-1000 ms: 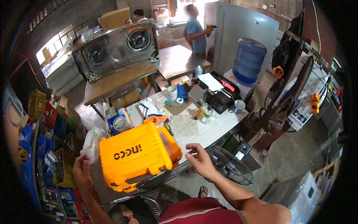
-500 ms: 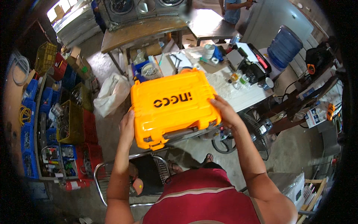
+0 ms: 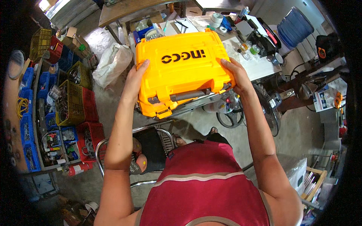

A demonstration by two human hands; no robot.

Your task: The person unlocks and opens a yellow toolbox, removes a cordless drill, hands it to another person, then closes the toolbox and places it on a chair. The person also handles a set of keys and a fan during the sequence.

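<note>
An orange-yellow hard plastic tool case (image 3: 184, 71) with a dark grey carrying handle (image 3: 188, 95) and latches is between my two hands, its lid closed. My left hand (image 3: 135, 81) grips the left side, thumb over the lid's edge. At the opposite side, my right hand (image 3: 237, 75) holds it the same way, thumb on the lid and fingers out of sight beneath. The case is over the near part of a white work table (image 3: 264, 69); whether its underside rests there I cannot tell.
On the table are a cup (image 3: 277, 59), small bottles (image 3: 255, 49) and tape rolls. A fan (image 3: 266, 109) and a blue water jug (image 3: 295, 27) stand right. Left are a white sack (image 3: 112, 66), a yellow crate (image 3: 71, 103), a red crate (image 3: 90, 139) and a metal-framed chair (image 3: 151, 150).
My view has tilted down, so the case and table sit higher in it. The case's front handle now shows more fully, and both hands still hold its sides.
</note>
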